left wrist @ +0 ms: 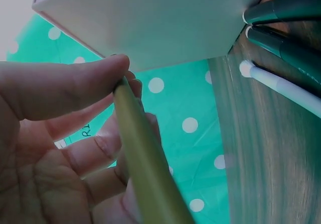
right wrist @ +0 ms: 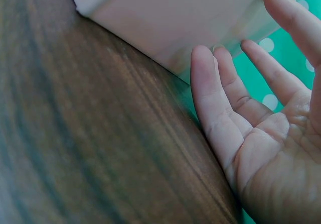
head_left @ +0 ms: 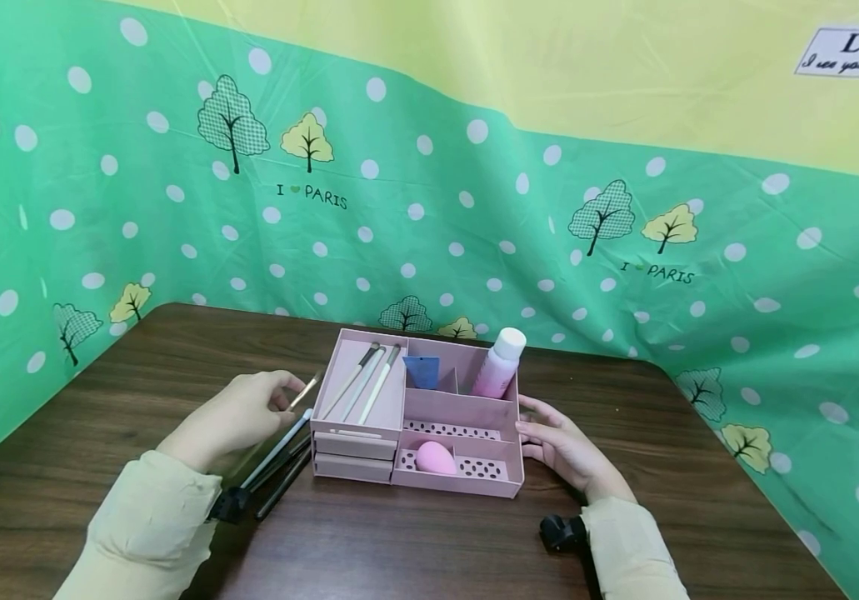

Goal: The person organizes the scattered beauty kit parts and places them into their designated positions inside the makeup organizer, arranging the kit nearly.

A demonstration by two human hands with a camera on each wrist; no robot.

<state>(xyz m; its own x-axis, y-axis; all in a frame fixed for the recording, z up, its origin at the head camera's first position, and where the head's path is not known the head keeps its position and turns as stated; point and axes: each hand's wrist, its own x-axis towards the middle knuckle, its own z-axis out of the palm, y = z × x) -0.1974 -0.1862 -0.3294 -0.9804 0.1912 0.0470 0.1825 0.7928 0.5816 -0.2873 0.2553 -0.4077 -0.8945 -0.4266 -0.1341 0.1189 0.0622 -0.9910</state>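
Note:
Between the thumb and fingers of my left hand (head_left: 252, 417) is a makeup brush (head_left: 305, 392), held just left of the pink organizer (head_left: 459, 408). Its gold-toned handle (left wrist: 143, 158) runs toward the camera in the left wrist view. My right hand (head_left: 567, 442) rests its fingertips on the organizer's right side, with the fingers fairly straight in the right wrist view. Several makeup brushes (head_left: 374, 379) lie on the organizer's upper left tray. A pink makeup sponge (head_left: 436, 458), a pink bottle with a white cap (head_left: 500, 362) and a small blue item (head_left: 422, 372) occupy its compartments.
Several more brushes, one of them white-tipped (left wrist: 281, 88), lie on the wooden table (head_left: 399, 550) left of the organizer. Two drawers (head_left: 354, 457) sit under the tray. A green dotted curtain (head_left: 414, 208) hangs behind the table's far edge.

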